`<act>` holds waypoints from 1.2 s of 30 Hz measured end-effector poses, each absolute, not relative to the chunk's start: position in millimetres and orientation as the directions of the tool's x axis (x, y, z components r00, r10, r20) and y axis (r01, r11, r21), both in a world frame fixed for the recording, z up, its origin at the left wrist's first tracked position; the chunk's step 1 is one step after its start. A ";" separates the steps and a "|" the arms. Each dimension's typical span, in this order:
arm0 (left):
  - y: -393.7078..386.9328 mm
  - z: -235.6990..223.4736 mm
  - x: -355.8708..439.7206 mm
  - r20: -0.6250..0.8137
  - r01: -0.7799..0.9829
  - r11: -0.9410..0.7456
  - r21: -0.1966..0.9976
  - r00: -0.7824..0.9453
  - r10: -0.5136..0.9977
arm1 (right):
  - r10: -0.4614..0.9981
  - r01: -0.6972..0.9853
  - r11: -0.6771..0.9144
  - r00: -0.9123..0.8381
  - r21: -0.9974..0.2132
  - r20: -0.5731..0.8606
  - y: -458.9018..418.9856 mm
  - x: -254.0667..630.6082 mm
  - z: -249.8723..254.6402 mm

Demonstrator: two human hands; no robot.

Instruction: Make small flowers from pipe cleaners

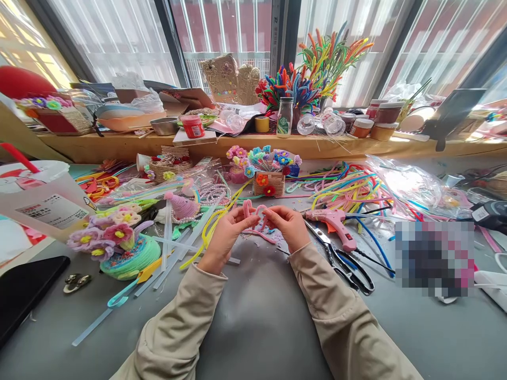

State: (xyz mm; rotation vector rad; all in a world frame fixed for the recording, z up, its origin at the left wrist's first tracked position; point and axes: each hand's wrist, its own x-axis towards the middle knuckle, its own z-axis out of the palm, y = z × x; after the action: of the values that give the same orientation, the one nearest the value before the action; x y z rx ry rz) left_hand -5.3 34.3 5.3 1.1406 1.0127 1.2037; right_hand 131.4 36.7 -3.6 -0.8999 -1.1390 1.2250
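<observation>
Between my two hands, over the middle of the grey table, is a pink pipe cleaner bent into loops. My left hand pinches it from the left side. From the right, the fingertips of my right hand are closed on another looped part of it; a pink length hangs below. Just right of that hand lie a pink glue gun and black-handled scissors. Yellow pipe cleaners and clear glue sticks lie left of my left hand.
A basket of fuzzy flowers stands straight ahead. Loose coloured pipe cleaners are heaped at the back right. To the left are a green pot with flowers, a drink cup and a black phone-like slab. Jars line the ledge.
</observation>
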 end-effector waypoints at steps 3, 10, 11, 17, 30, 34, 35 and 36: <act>33.4 5.4 -3.9 0.000 -0.153 0.021 0.988 0.136 0.991 | 0.993 -0.302 0.108 -0.017 -0.947 0.118 36.1 130.2 -2.0; 32.5 5.5 -1.5 -0.002 -0.134 0.025 0.991 0.171 0.985 | 0.998 -0.357 0.055 -0.019 -0.933 0.066 34.5 128.2 0.8; 32.5 5.4 -1.6 -0.003 -0.134 0.026 0.991 0.172 0.985 | 0.998 -0.366 0.046 -0.016 -0.929 0.056 34.2 127.5 0.6; 32.1 6.3 -2.0 -0.007 -0.114 0.027 0.993 0.170 0.985 | 0.990 -0.479 -0.133 -0.106 -0.868 -0.093 34.1 125.6 -2.3; 30.4 8.7 1.1 -0.022 -0.045 0.030 0.999 0.176 0.984 | 0.975 -0.632 -0.221 -0.163 -0.743 -0.151 37.6 127.1 -6.2; 31.1 8.5 0.7 -0.021 -0.054 0.031 0.998 0.182 0.983 | 0.969 -0.637 -0.249 -0.162 -0.730 -0.189 37.9 126.8 -8.0; 31.3 8.4 0.6 -0.022 -0.058 0.033 0.998 0.178 0.984 | 0.969 -0.639 -0.248 -0.154 -0.728 -0.194 38.0 127.1 -8.4; 31.3 8.2 0.4 -0.027 -0.061 0.039 0.997 0.177 0.984 | 0.969 -0.642 -0.246 -0.146 -0.727 -0.199 38.2 127.5 -8.7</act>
State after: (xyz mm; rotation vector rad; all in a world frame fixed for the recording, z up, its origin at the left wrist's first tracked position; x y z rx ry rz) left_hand 0.4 31.3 8.2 1.2168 1.0485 1.0846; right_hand 127.5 38.2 -8.7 -0.7830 -0.5798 1.6850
